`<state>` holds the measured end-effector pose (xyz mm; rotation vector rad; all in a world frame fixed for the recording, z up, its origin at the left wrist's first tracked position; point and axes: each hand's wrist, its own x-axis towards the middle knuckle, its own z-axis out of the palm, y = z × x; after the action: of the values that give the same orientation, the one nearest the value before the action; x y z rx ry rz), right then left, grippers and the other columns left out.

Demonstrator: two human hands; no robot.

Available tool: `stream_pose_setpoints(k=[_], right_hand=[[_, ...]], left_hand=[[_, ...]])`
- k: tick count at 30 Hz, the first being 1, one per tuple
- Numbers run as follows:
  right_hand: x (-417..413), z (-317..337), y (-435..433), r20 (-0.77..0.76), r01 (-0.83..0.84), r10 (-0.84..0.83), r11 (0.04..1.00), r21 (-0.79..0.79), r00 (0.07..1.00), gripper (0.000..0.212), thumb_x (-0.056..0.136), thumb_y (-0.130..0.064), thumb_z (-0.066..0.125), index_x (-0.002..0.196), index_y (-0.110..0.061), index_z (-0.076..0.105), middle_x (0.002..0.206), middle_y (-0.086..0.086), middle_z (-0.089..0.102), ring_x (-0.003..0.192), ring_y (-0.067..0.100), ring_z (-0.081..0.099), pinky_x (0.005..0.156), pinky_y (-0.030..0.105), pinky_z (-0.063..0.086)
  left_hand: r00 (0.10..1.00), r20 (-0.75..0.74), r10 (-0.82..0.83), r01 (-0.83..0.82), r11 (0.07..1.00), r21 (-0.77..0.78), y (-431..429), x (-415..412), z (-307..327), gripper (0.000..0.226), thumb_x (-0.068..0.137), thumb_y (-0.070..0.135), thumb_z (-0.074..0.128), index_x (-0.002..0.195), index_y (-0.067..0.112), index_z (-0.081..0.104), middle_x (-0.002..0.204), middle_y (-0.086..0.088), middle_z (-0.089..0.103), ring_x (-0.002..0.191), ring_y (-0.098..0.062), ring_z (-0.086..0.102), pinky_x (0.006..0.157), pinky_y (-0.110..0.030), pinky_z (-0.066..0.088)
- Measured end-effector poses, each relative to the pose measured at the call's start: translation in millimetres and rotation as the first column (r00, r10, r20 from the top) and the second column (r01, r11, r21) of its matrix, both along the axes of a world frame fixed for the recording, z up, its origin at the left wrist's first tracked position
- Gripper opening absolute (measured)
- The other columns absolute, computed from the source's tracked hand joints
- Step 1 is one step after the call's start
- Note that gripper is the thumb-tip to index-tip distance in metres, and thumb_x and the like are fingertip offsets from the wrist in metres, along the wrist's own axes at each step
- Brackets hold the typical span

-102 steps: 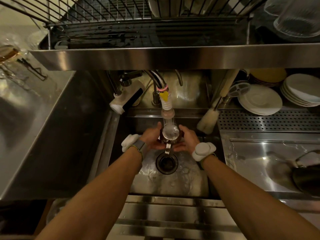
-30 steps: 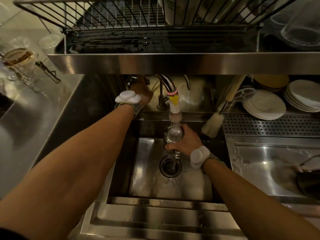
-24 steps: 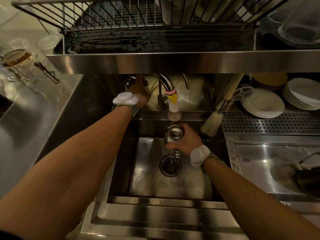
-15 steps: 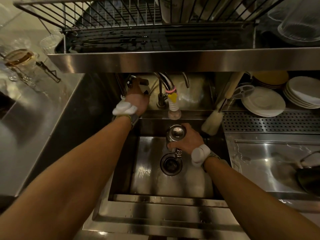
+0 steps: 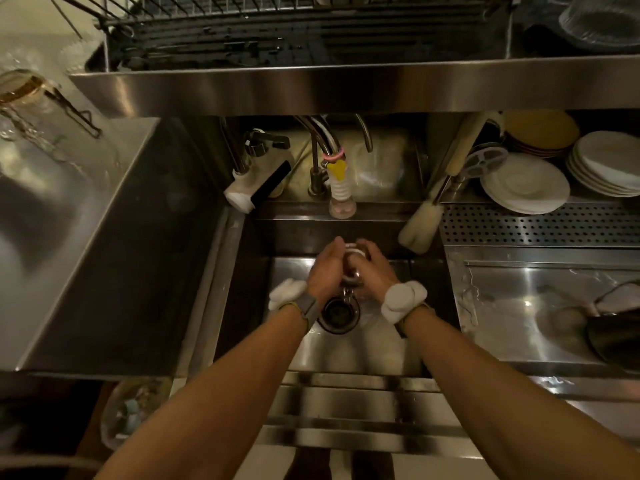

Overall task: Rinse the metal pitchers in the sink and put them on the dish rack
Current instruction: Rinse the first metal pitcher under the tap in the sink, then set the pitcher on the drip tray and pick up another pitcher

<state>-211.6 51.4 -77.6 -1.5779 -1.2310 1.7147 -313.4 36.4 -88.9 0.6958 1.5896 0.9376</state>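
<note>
Your left hand (image 5: 325, 268) and right hand (image 5: 374, 268) are wrapping a small metal pitcher (image 5: 353, 258) from both sides over the sink (image 5: 381, 348) drain (image 5: 337, 311), under the faucet nozzle (image 5: 341, 206); a brush (image 5: 420, 225) is leaning far right.

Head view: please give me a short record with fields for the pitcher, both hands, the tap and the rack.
pitcher: small metal pitcher, held over the sink above the drain
left hand: left hand on the pitcher's left side
right hand: right hand on its right side
tap: tap, no water seen
rack: rack above, pitcher not yet there
</note>
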Motion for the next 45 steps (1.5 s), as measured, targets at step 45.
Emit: stream_pose_setpoints(k=[45], right_hand=[[76, 84, 1, 0.404, -0.058, -0.052, 0.965, 0.255, 0.913, 0.037, 0.1, -0.027, 0.033, 0.122, -0.008, 0.056, 0.124, 0.02, 0.057, 0.113, 0.04, 0.056, 0.094, 0.051, 0.047]], left_hand=[[0.925, -0.099, -0.366, 0.359, 0.93, -0.082, 12, 62, 119, 0.062, 0.087, 0.064, 0.042, 0.117, 0.013, 0.06, 0.116, -0.013, 0.066, 0.102, -0.031, 0.065, 0.092, -0.047, 0.053]])
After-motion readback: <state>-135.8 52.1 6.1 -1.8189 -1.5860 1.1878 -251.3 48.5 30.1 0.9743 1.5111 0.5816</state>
